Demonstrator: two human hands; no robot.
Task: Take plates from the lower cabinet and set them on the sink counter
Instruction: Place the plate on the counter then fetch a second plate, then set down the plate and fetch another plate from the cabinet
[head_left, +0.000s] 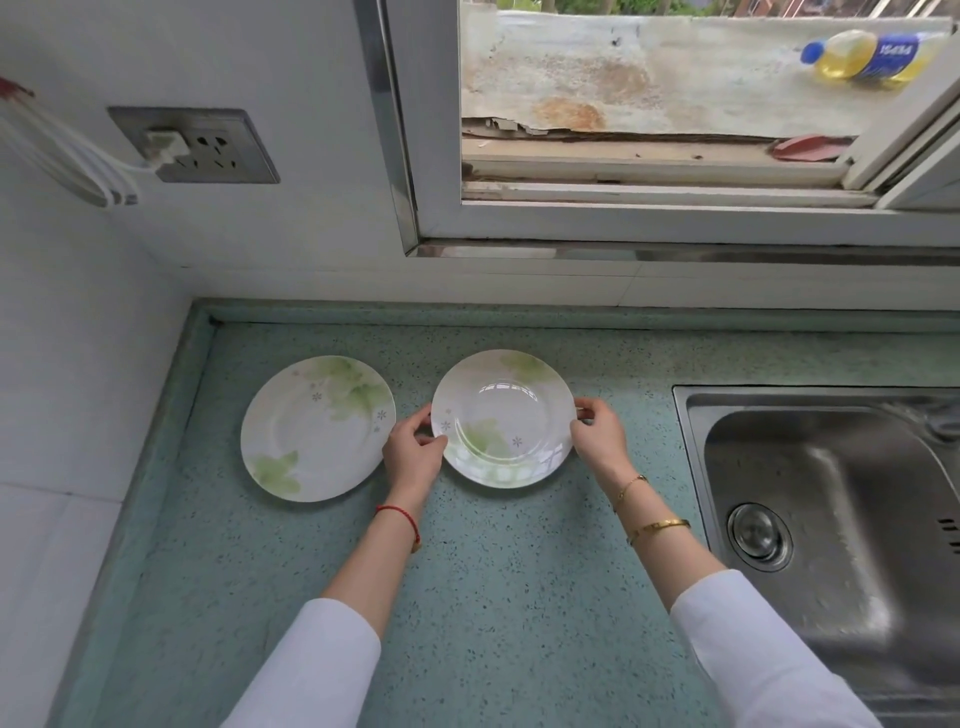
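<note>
Two white plates with green leaf prints lie on the speckled green counter (498, 597). The left plate (317, 428) rests flat by itself near the wall corner. Both my hands hold the right plate (504, 418) by its rim: my left hand (413, 452) pinches the left edge, my right hand (597, 431) pinches the right edge. This plate sits on or just above the counter; I cannot tell which. A narrow gap separates the two plates.
A steel sink (831, 499) with a drain plug lies to the right. The tiled wall carries a socket panel (197, 145) with a white plug and cable. An open window (649, 104) is behind the counter, with a yellow bottle (872, 54) on the ledge outside.
</note>
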